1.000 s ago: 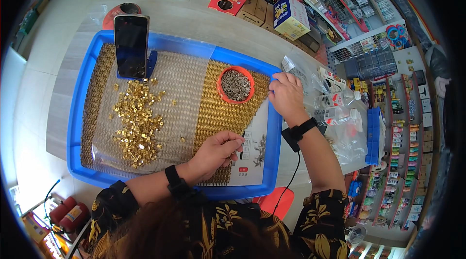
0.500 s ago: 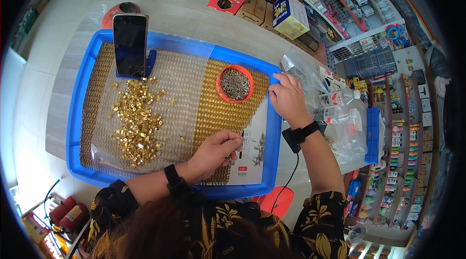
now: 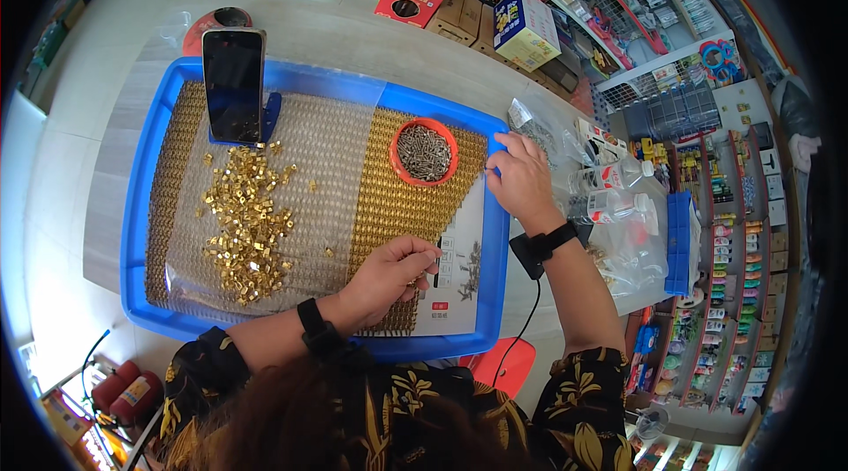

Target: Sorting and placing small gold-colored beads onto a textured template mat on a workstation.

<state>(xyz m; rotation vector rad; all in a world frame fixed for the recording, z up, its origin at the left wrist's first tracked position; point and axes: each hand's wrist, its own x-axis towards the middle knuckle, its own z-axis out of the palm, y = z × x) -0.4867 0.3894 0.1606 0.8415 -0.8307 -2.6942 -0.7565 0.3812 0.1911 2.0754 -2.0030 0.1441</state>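
Our left hand (image 3: pixel 389 272) rests at about six o'clock in the blue tray (image 3: pixel 141 206), fingers curled together and pinching what looks like a small brass piece; it is too small to make out. Our right hand (image 3: pixel 521 178) sits at the tray's three o'clock edge, fingers bent and drawn close, fingertips on the rim just beside the orange bowl of dark screws (image 3: pixel 424 153); we cannot tell whether it pinches a screw.

As we judge it, the work is somewhere in the middle. A loose heap of brass pieces (image 3: pixel 243 224) lies on the clear plastic sheet at about nine o'clock, unsorted and tumbled every way. Around and under the sheet, the tray floor is lined with ordered rows of gold parts (image 3: pixel 402 206), packed mostly toward the right half and along the far left edge. The heap is large, so much is left.

The rows run with their long axis from twelve to six o'clock, slightly tilted toward one o'clock. The loose pieces show no common direction. A phone (image 3: pixel 233 82) stands upright on a blue stand at eleven o'clock, screen facing us. Clear bags (image 3: pixel 609 206) lie outside the tray near three o'clock.
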